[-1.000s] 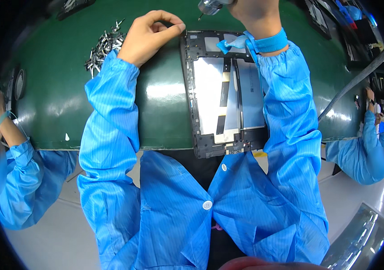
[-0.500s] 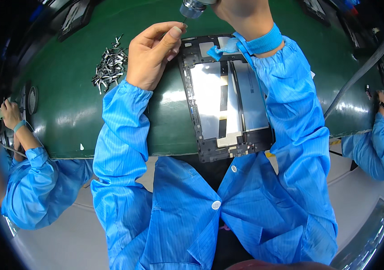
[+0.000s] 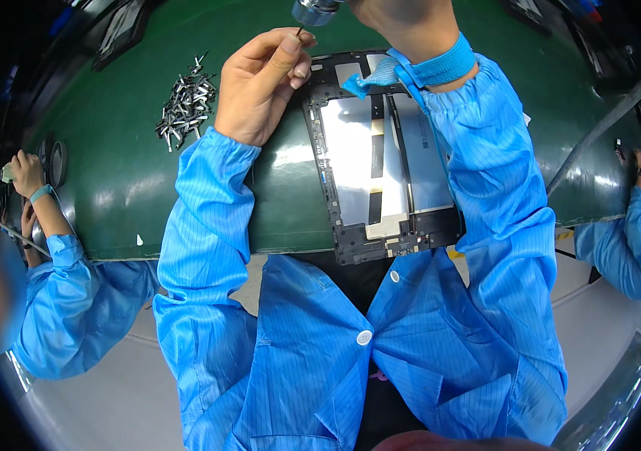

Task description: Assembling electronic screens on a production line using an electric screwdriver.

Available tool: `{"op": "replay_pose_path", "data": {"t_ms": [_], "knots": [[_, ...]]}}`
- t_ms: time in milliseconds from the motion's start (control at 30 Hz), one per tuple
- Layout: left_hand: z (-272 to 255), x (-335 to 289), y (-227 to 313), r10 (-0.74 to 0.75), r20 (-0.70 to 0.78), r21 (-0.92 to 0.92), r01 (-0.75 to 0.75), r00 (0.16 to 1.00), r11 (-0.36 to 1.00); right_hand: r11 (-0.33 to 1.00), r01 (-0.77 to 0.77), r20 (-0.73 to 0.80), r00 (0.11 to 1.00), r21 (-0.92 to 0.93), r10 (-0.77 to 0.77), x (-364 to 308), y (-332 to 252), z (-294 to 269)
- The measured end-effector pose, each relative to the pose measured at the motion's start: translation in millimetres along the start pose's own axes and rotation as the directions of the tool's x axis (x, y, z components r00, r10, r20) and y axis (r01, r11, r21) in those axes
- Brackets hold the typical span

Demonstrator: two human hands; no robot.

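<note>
My right hand [image 3: 407, 24], partly cut off by the top edge, grips a power screwdriver whose silver collar [image 3: 314, 11] shows; a blue wrist strap [image 3: 444, 63] circles that wrist. From the collar a thin dark bit [image 3: 300, 31] points down to my left hand [image 3: 256, 86]. There, thumb and forefinger pinch at the bit's tip; whatever small piece they hold is hidden. Below and between my hands lies an opened flat tablet-like device [image 3: 358, 150], with a black frame, shiny silver panels and a dark strip down its middle. Neither hand touches it visibly.
A heap of small black-and-silver parts [image 3: 185, 105] lies left of my left hand on the green table [image 3: 283, 218]. A grey cable [image 3: 598, 135] runs along the right. People in blue sleeves sit at far left [image 3: 65, 301] and far right [image 3: 621, 255].
My left hand and the screwdriver have shifted slightly up in the picture, the collar also a little left. The left fingers remain pinched at the bit. The device stays in place on the table.
</note>
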State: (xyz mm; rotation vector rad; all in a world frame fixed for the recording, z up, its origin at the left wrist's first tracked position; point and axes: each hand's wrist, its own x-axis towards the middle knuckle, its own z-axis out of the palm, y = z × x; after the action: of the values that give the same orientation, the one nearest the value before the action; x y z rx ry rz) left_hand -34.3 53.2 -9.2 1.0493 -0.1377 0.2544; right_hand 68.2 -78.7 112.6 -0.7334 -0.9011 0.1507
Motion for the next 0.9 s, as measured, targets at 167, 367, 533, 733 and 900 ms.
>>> {"op": "replay_pose_path", "data": {"t_ms": [167, 367, 533, 733, 900], "knots": [[0.5, 1.8, -1.8, 0.014, 0.037, -0.019, -0.013, 0.999, 1.0, 0.998, -0.056, -0.026, 0.998, 0.016, 0.056, 0.4, -7.4, 5.8], [-5.8, -0.2, -4.4, -0.008, 0.043, 0.016, 0.007, 0.999, 1.0, 0.977, -0.052, -0.176, 0.984, -0.205, 0.015, 3.2, -16.0, 15.1], [-4.3, 0.0, -6.1, -0.036, 0.06, 0.021, 0.035, 0.998, 0.999, 0.999, -0.006, -0.067, 0.998, -0.037, 0.003, -0.5, -13.1, 4.2], [-2.8, -0.8, -1.2, -0.03, 0.102, 0.003, 0.03, 0.994, 1.0, 0.988, 0.04, -0.021, 0.999, -0.15, -0.044, -2.1, -4.6, 9.6], [-4.8, -0.6, 0.4, -0.013, 0.096, 0.02, 0.011, 0.995, 1.0, 0.981, 0.07, -0.005, 0.997, -0.182, -0.072, -0.4, -1.5, 9.2]]}}
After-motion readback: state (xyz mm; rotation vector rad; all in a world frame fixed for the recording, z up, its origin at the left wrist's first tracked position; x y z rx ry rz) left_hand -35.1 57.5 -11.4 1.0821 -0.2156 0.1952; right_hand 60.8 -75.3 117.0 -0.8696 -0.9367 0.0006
